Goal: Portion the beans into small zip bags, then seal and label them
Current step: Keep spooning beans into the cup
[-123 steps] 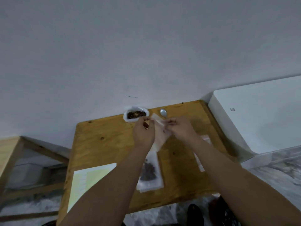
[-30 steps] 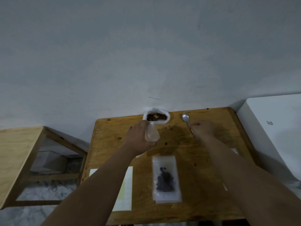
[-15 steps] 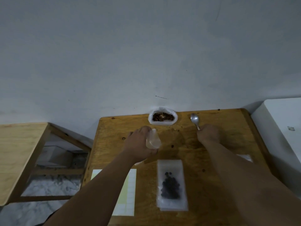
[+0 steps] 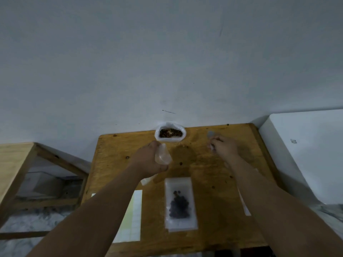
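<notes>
Two grips going: my left hand holds an empty bag, right hand pinches the spoon, beans sit at 12 o'clock.

A wooden table carries a bean bag upper centre, a filled zip bag lower centre, and a label sheet lower left.

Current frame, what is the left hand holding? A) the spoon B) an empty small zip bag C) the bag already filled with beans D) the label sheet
B: the left hand grips an empty zip bag near the open bean pouch. The spoon is in the right hand, and the filled bag lies flat on the table.
</notes>
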